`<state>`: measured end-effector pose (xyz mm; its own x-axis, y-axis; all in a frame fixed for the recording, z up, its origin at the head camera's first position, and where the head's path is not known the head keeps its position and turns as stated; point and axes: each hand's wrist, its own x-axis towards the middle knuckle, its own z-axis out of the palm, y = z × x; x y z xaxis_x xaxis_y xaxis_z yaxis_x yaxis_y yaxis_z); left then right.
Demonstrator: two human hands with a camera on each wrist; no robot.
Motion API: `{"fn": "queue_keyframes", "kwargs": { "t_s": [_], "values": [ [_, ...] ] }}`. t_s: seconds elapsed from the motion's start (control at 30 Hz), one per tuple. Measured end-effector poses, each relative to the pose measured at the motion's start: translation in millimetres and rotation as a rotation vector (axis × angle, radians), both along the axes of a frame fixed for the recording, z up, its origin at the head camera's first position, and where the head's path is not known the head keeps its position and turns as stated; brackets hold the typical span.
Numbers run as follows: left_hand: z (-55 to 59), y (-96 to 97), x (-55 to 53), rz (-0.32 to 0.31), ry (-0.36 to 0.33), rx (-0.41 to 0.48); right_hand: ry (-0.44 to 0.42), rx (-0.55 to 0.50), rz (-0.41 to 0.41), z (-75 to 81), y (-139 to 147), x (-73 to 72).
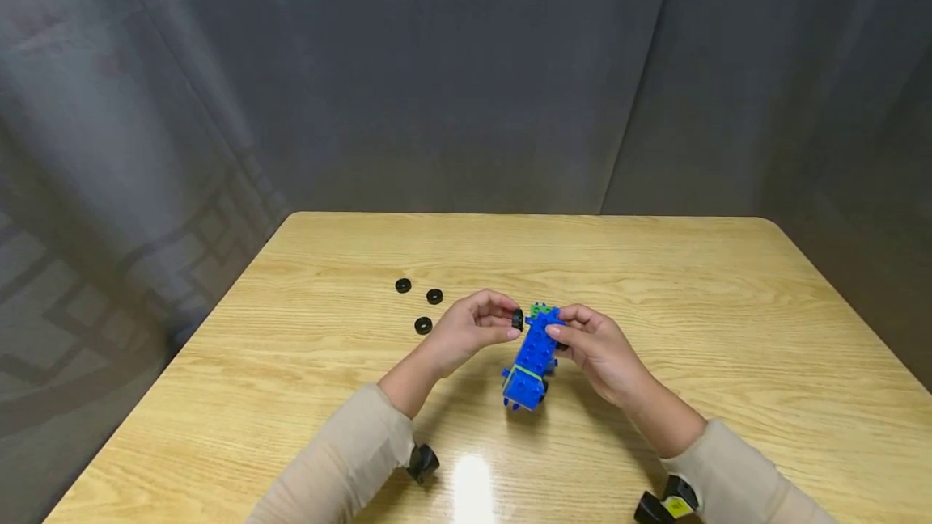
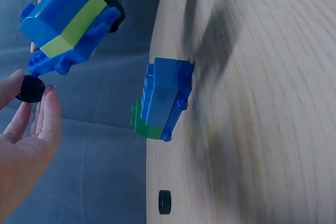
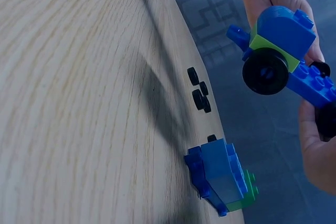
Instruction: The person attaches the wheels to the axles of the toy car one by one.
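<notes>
My left hand [image 1: 466, 331] pinches a small black wheel [image 2: 30, 88] between thumb and fingertips, right at the side of a blue toy vehicle [image 1: 535, 352]. The vehicle is built of studded blocks with a lime-green strip [image 2: 74, 25] behind its rounded cab. My right hand [image 1: 603, 356] grips the vehicle by its narrow end, thumb on top, holding it above the table. Two black wheels show on the side facing the right wrist camera: a front wheel [image 3: 265, 71] by the cab and another wheel [image 3: 326, 120] beside my right fingers.
A second block piece, blue [image 2: 161, 95] with a green end [image 3: 249, 190], stands on the wooden table [image 1: 255, 395] beyond the vehicle, mostly hidden in the head view. Several loose black wheels, one wheel [image 1: 423, 325] nearest, lie left of it. Grey curtains [image 1: 437, 87] hang behind.
</notes>
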<state>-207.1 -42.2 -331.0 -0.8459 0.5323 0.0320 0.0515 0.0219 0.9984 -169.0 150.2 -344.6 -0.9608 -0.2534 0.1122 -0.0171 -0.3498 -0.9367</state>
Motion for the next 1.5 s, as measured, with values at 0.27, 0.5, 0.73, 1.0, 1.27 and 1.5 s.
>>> {"fn": "queue_keyframes", "kwargs": {
  "t_s": [0.27,0.5,0.73,1.0,1.27,1.5],
  "values": [
    [-0.2,2.8,0.4,-0.003,0.015,-0.003,0.011,0.008,-0.002,0.4,-2.0,0.4],
    [-1.4,4.5,3.6,0.033,0.052,-0.023,0.019,0.019,-0.009,-0.4,-3.7,1.0],
    [13.1,9.7,17.4,0.101,0.194,-0.134,0.069,0.016,-0.059,-1.3,-5.6,3.3],
    [6.4,9.8,15.4,0.096,0.331,-0.232,0.063,0.057,-0.103,0.4,-10.4,2.4],
    [0.7,8.4,11.6,0.029,0.451,-0.321,0.042,0.186,-0.135,2.4,-13.5,2.7],
    [2.3,8.1,11.0,0.032,0.437,-0.347,0.003,0.233,-0.144,4.2,-15.1,1.1]
  ]
}}
